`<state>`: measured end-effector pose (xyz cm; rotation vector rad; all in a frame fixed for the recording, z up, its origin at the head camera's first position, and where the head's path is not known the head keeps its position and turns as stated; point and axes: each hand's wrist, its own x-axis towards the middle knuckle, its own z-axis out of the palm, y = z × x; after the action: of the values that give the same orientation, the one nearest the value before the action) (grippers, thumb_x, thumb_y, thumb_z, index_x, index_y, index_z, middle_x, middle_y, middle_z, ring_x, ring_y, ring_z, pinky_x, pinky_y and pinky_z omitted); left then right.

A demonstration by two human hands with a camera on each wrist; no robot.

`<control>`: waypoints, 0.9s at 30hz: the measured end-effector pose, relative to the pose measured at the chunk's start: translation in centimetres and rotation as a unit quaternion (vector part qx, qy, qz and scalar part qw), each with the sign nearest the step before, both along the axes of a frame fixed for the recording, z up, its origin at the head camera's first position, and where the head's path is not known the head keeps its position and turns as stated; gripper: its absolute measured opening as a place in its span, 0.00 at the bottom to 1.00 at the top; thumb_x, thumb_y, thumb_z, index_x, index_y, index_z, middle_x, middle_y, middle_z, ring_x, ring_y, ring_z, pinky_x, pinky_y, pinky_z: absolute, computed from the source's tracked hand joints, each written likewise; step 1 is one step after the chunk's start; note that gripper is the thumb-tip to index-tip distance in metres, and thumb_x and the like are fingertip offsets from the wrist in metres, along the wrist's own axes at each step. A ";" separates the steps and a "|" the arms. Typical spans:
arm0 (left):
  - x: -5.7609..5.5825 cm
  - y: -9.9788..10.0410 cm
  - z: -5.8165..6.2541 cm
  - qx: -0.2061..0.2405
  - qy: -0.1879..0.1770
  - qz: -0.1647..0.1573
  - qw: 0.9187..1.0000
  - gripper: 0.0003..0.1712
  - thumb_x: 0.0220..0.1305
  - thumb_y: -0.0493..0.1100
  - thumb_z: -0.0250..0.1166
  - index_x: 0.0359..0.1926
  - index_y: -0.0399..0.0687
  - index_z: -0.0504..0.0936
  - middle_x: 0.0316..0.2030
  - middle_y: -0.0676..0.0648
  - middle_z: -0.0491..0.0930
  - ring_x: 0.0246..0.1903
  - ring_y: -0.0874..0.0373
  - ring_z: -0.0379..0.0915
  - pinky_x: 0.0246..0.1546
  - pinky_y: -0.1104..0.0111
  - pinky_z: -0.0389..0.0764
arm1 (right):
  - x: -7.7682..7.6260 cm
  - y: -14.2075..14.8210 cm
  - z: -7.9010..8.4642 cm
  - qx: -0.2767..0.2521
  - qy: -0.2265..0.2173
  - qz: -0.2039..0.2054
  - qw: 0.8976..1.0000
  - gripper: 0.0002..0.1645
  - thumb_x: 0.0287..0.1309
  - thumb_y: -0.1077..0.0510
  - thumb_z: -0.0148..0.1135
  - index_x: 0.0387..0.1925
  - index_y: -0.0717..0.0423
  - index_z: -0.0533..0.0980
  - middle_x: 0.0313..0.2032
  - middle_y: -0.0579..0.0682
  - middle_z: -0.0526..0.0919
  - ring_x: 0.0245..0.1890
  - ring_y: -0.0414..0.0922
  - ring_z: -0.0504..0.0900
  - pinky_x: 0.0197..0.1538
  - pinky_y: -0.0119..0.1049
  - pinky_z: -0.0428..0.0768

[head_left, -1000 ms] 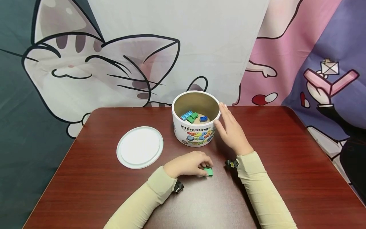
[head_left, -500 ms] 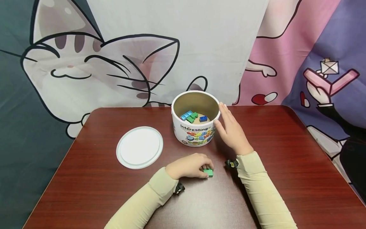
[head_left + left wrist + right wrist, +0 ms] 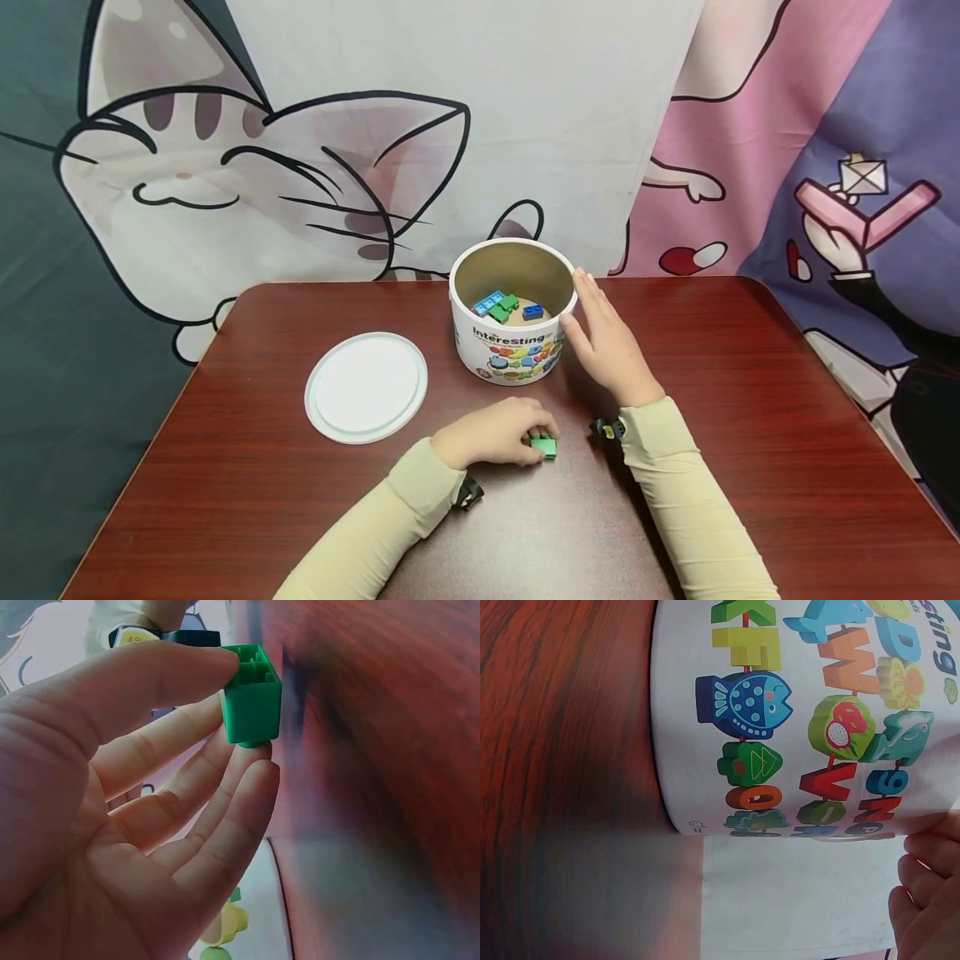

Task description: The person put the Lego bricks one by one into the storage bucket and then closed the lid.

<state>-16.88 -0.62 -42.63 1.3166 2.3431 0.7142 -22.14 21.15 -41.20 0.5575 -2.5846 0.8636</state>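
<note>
Between thumb and fingers, my left hand [image 3: 491, 433] pinches a small green toy brick [image 3: 544, 448], low over the table in front of the bucket. Seen in the left wrist view, the brick [image 3: 253, 709] shows its hollow underside near the thumb, and its studded side lies against the fingers. My right hand [image 3: 611, 350] rests with straight fingers on the right side of a white printed bucket [image 3: 510, 354]. In the right wrist view its fingers [image 3: 922, 881] touch the bucket wall. Inside the bucket lie a light blue brick [image 3: 489, 302], green bricks [image 3: 505, 308] and a dark blue brick [image 3: 533, 312].
A round white lid [image 3: 366, 387] lies flat on the brown wooden table [image 3: 225, 467], left of the bucket. Behind the table's far edge hangs a cloth printed with a cartoon cat [image 3: 187, 233]. A black object [image 3: 930, 425] stands beyond the table's right edge.
My left hand has dipped slightly toward me and come back up with the green brick still pinched. The right hand, bucket and lid stay where they were.
</note>
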 end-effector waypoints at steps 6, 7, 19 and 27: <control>-0.2 -0.4 0.4 0.020 -0.002 0.012 1.000 0.14 0.62 0.37 0.70 0.49 0.44 0.85 0.41 0.49 0.80 0.40 0.64 0.76 0.45 0.79 0.76 | 0.0 0.0 0.1 0.000 0.001 0.000 1.000 0.41 0.75 0.44 0.52 0.79 0.58 0.53 0.78 0.55 0.55 0.78 0.52 0.51 0.76 0.53 0.54; -0.3 -0.5 0.5 0.025 -0.002 0.014 1.000 0.14 0.62 0.37 0.69 0.49 0.44 0.85 0.41 0.49 0.79 0.40 0.64 0.76 0.46 0.78 0.76 | 0.0 0.0 0.1 0.000 0.000 -0.001 1.000 0.41 0.75 0.44 0.52 0.79 0.58 0.53 0.78 0.55 0.55 0.78 0.52 0.51 0.76 0.53 0.54; -0.8 -1.8 2.1 0.088 0.035 0.051 0.994 0.16 0.62 0.36 0.67 0.52 0.41 0.84 0.44 0.49 0.79 0.42 0.59 0.76 0.49 0.73 0.78 | 0.1 -0.1 0.1 -0.001 0.000 0.001 1.000 0.41 0.74 0.44 0.52 0.79 0.58 0.53 0.78 0.55 0.55 0.78 0.54 0.52 0.76 0.54 0.55; -1.0 -2.8 3.5 0.158 0.075 0.094 0.980 0.17 0.62 0.35 0.67 0.53 0.41 0.83 0.48 0.48 0.81 0.43 0.58 0.77 0.50 0.70 0.79 | 0.0 -0.1 0.0 -0.002 0.004 -0.001 1.000 0.41 0.75 0.44 0.52 0.79 0.58 0.53 0.78 0.55 0.56 0.78 0.54 0.52 0.76 0.54 0.56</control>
<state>-17.83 -3.41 -39.17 1.3254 2.5804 1.1198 -22.11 21.10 -41.22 0.5549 -2.5766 0.8631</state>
